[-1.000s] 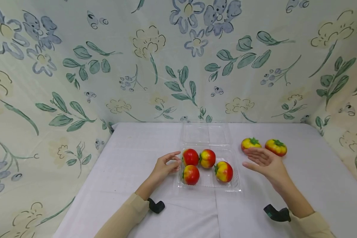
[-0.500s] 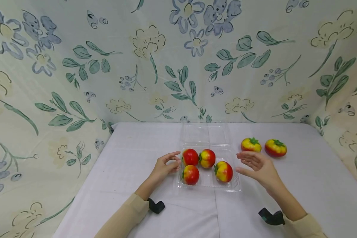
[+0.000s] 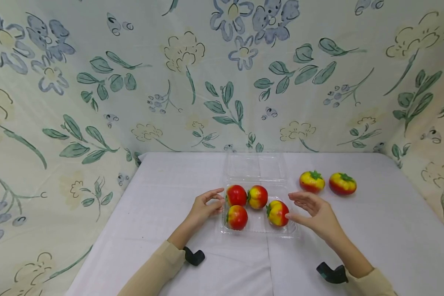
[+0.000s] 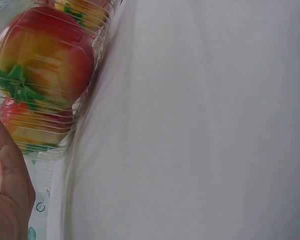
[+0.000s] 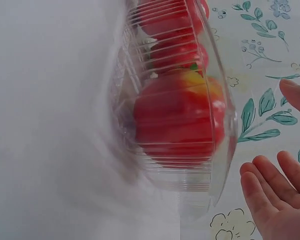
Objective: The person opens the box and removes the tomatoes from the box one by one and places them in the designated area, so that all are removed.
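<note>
A clear plastic clamshell box (image 3: 259,234) lies on the table with its lid (image 3: 256,166) folded back. Several red-and-yellow fruits with green leafy tops sit inside, among them one at the right (image 3: 278,213) and one at the front left (image 3: 237,217). My left hand (image 3: 204,207) is at the box's left side, fingers loosely bent; in the left wrist view its fingertip is by the box wall, and contact is unclear. Over the box's right edge is my right hand (image 3: 316,213), thumb and fingers spread, close to the right fruit. In the right wrist view that hand (image 5: 280,195) holds nothing.
Two more such fruits, a nearer-left one (image 3: 312,181) and a farther-right one (image 3: 342,183), lie on the white cloth (image 3: 163,181) behind my right hand. A floral curtain (image 3: 192,82) rises behind and beside the table.
My right hand has moved left, from in front of the two loose fruits to the box's right edge. My left hand and the fruits have stayed in place.
</note>
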Demonstrator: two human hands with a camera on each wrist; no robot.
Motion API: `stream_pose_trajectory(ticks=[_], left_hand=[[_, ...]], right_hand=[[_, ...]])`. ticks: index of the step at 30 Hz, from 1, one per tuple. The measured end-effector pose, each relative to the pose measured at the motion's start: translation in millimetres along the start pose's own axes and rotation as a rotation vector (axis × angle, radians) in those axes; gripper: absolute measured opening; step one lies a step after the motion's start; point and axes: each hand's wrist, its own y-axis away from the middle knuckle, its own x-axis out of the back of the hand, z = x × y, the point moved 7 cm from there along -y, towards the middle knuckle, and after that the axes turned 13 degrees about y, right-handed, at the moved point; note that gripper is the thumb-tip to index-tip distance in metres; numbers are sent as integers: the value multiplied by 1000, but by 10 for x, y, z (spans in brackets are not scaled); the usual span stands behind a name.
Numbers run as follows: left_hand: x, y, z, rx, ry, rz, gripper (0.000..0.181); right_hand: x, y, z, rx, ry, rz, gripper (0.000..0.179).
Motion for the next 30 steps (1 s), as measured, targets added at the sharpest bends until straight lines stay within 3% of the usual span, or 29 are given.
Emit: stream_pose_trajectory(ticks=[13,24,30], left_hand=[[10,13,-18,7,2,8,44],[0,8,-8,-1,-13,7,44],[-3,1,-3,1,-22,6,44]], right_hand=[[-141,44,-37,42,91,-9,60],[-214,32,-18,37,264,6,67],[-243,31,-17,32,303,7,71]])
